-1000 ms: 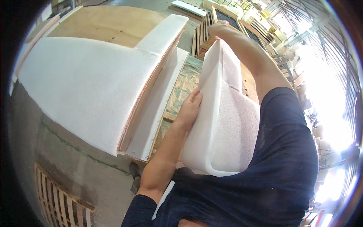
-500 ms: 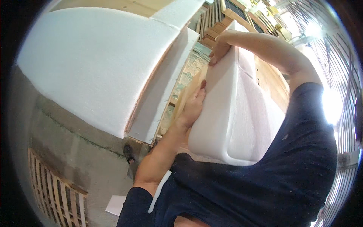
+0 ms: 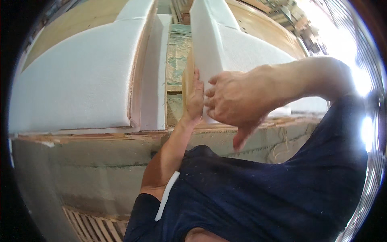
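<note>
On the right stands a wooden frame piece covered in white foam sheet (image 3: 250, 48). My left hand (image 3: 194, 101) lies upright along the inner side of this piece, fingers stretched and palm toward the foam. Over its near end, my right hand (image 3: 238, 97) reaches in from the right with fingertips at the foam's side and thumb apart, pointing down. A light wooden part (image 3: 188, 80) shows just left of my left hand. At the left is a second foam-covered piece (image 3: 84, 80), apart from both hands. The foam under my right palm is hidden.
Between the two pieces runs a worn greenish bench surface (image 3: 179, 56). Below the bench edge lies grey concrete floor (image 3: 100, 173) with a slatted wooden pallet (image 3: 94, 224) at the lower left. A white strip (image 3: 167, 197) lies against my left sleeve.
My right hand has come from the far end of the foam-covered piece to its near end. The view has turned, so both pieces now point straight away. My left hand stays at the foam's side.
</note>
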Demonstrator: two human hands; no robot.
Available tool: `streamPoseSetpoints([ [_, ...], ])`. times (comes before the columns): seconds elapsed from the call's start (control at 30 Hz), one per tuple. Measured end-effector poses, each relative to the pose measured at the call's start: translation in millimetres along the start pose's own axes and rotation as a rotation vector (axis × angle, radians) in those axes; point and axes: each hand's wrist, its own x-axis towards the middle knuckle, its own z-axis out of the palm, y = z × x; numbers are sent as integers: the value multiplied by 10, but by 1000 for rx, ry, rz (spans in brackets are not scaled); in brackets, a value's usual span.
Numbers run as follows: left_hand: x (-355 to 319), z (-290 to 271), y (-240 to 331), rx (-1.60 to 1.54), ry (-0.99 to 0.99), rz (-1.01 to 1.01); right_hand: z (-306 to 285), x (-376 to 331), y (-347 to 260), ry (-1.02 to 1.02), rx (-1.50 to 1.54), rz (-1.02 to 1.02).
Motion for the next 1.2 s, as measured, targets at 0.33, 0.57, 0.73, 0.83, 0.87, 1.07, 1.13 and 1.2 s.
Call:
streamPoseSetpoints([
  [0.33,-514,25,-252,694,-50,108,728,116,-786,1281,116,185],
  [0.57,-449,47,-307,938,137,483,2067,156,-1127,1507,1031,611],
  [0.73,-495,571,70,899,366,647,2297,261,-879,1697,1438,585],
  [0.83,-584,523,139,1015,437,447,1927,399,-1468,1654,1491,-36],
  [0.87,-644,577,206,1036,405,347,1720,440,-1657,1641,1441,-358],
  [1.07,-1444,97,323,846,397,158,755,1132,-2604,942,949,-1215],
  [1.13,-1951,-207,488,729,471,-58,594,1317,-2819,751,1008,-1266],
  [1.2,-2424,-527,833,634,583,-222,395,1574,-3040,546,954,-1301],
])
